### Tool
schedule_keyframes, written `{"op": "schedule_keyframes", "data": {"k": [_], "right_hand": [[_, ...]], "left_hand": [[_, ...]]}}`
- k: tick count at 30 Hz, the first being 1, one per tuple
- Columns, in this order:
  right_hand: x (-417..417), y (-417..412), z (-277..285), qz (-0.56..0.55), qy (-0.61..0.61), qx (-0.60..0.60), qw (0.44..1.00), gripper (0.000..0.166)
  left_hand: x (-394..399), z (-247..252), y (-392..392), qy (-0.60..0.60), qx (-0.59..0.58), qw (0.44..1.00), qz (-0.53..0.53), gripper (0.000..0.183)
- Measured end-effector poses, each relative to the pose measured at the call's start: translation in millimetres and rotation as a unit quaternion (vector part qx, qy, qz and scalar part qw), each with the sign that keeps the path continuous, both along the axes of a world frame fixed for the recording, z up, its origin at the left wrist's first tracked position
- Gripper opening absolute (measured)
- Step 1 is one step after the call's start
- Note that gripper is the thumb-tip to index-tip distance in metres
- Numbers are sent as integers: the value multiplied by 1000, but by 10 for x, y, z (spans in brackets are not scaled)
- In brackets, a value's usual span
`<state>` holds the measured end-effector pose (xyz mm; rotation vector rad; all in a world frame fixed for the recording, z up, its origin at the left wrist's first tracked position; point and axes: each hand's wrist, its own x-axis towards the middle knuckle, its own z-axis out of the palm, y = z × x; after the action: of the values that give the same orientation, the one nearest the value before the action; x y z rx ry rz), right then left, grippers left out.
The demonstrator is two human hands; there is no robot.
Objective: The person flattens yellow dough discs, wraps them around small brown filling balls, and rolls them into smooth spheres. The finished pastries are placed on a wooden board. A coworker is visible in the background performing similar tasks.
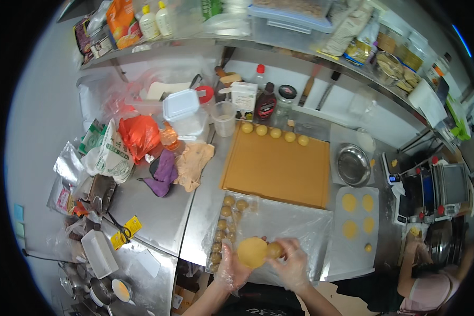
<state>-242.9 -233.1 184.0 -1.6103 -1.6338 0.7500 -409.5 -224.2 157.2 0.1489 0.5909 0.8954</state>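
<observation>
A flat round of yellow dough (252, 252) lies on the palm and fingers of my left hand (233, 268), which wears a clear plastic glove. Between the fingers of my right hand (292, 262), also gloved, is a brownish filling ball (275, 250), close against the round's right edge. Under both hands is a tray covered in plastic film (288, 221), with several similar filling balls (220, 236) along its left side. Beyond it, a brown board (278, 166) carries several smooth yellow dough balls (275, 133) in a row at its far edge.
On the right, white paper (355, 256) holds several flat dough rounds and one small ball, with a steel bowl (352, 165) behind. A co-worker's hands (416, 249) are at far right. Scissors (120, 227), cloths and bags lie left. A loaded shelf (205, 42) spans the back.
</observation>
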Motion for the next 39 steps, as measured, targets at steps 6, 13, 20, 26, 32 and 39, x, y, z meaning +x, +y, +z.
{"op": "schedule_keyframes", "data": {"k": [6, 13, 20, 26, 32, 39], "right_hand": [[73, -297, 160, 42, -142, 22, 989, 71], [145, -188, 501, 159, -317, 61, 933, 86], [197, -183, 297, 132, -152, 82, 976, 70], [863, -385, 352, 66, -25, 31, 997, 67], [916, -449, 355, 194, 45, 21, 980, 85], [884, -392, 413, 222, -148, 69, 961, 80]], "left_hand": [[282, 154, -70, -17, 53, 994, -95, 114], [415, 201, -226, 2, 21, 988, -155, 120], [498, 195, -293, -33, 31, 993, -109, 99], [540, 466, -150, 31, 30, 989, -140, 63], [525, 575, -173, 57, 87, 949, -299, 51], [545, 602, -99, 90, 112, 917, -373, 42]]}}
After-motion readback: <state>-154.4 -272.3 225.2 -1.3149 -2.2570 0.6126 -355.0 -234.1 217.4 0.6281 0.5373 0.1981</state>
